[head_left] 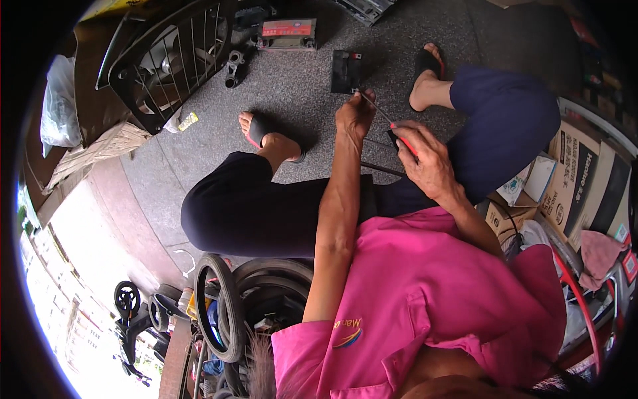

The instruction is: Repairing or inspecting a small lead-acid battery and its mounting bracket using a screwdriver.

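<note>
Working a thin wire over a small black battery on the floor

The left hand (354, 116) is pinched shut on the upper end of a thin wire (374, 108), right beside the small black battery (345, 71) that stands on the grey speckled floor (292, 86) between the person's sandalled feet. The right hand (428, 159) is closed around a red-and-black tool (401, 138), its tip meeting the wire's lower part. By the look of it, the step in hand is trimming or stripping the wire near the battery's terminal; the next move seems to call for a steady pinch from the left hand while the tool bites squarely, without tugging the battery over. A second, red-topped battery (287, 33) and a black fan grille (173, 63) lie farther off.
</note>
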### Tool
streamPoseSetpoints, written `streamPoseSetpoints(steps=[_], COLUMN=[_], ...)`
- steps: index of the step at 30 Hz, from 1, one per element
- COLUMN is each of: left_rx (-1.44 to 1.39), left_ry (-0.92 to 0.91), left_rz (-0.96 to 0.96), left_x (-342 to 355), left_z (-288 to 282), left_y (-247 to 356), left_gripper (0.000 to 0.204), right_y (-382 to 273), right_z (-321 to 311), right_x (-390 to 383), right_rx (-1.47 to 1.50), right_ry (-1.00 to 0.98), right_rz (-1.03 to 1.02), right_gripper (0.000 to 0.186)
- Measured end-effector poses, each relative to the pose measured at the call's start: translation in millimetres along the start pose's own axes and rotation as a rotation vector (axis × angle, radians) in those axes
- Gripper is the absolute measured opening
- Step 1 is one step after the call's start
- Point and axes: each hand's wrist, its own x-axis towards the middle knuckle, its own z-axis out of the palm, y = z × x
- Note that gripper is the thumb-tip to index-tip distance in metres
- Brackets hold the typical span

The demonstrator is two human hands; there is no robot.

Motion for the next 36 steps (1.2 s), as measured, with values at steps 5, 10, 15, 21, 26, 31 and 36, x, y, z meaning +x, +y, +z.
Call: streamPoseSetpoints(steps=[5,10,15,21,26,31,36], left_rx=[-0.037,0.145,0.198,0.262,0.463,0.537,0.517], left_ry=[-0.042,0.022,0.027,0.068,0.097,0.088,0.072], left_rz=[-0.029,0.015,0.016,0.064,0.162,0.196,0.214], left_x=[-3.1,-8.5,-11.0,-12.3,-19.7,-29.5,-38.1], left_z=[-0.9,2.8,0.1,1.2,8.9,16.5,16.1], left_y=[4.2,2.9,6.2,3.2,3.7,3.4,9.4], left_gripper=[0.015,0.014,0.014,0.013,0.018,0.022,0.023], right_y=[5.6,9.0,8.3,10.5,3.5,-0.6,-5.8], right_z=[1.4,-2.0,-13.0,-16.4,-10.5,-8.3,1.2], right_x=[2.4,9.5,35.9,46.5,57.0,78.2,96.6], right_rx=[-0.006,-0.033,0.006,-0.029,-0.031,-0.015,-0.120], right_ry=[-0.037,-0.078,-0.171,-0.218,-0.127,-0.125,-0.075], right_rz=[-0.001,-0.024,-0.016,-0.113,-0.060,-0.030,-0.019], right_gripper=[0.023,0.023,0.026,0.027,0.025,0.023,0.024])
